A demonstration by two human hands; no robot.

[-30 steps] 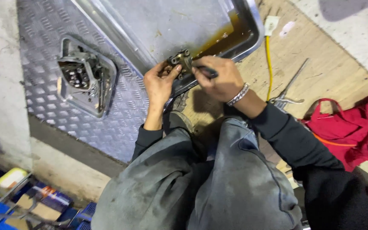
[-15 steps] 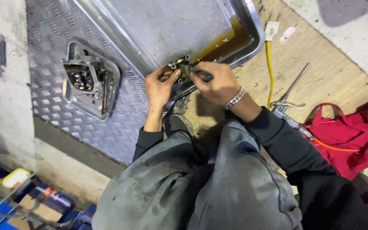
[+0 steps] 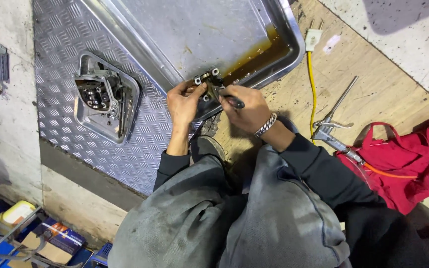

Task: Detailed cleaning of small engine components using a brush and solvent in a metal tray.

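My left hand point(image 3: 184, 102) grips a small oily metal part point(image 3: 209, 80) with several bolt holes, held over the near edge of a large steel tray point(image 3: 294, 47). My right hand point(image 3: 247, 110), with a chain bracelet on the wrist, holds a dark-handled tool point(image 3: 232, 101) whose tip is against the part. A pool of brown oil point(image 3: 256, 52) lies in the tray's corner. Both hands work close together, just above my grey-trousered knees.
A metal housing with mechanical parts point(image 3: 106, 99) sits in a small tray on the checker-plate sheet point(image 3: 63, 59). A yellow cable with a plug point(image 3: 314, 37), a metal air gun point(image 3: 331, 124) and a red cloth point(image 3: 408, 159) lie on the wooden floor at right. Boxes point(image 3: 50, 240) are at lower left.
The view has shifted slightly; both hands stay on the small part over the tray edge, with the tool still against it.
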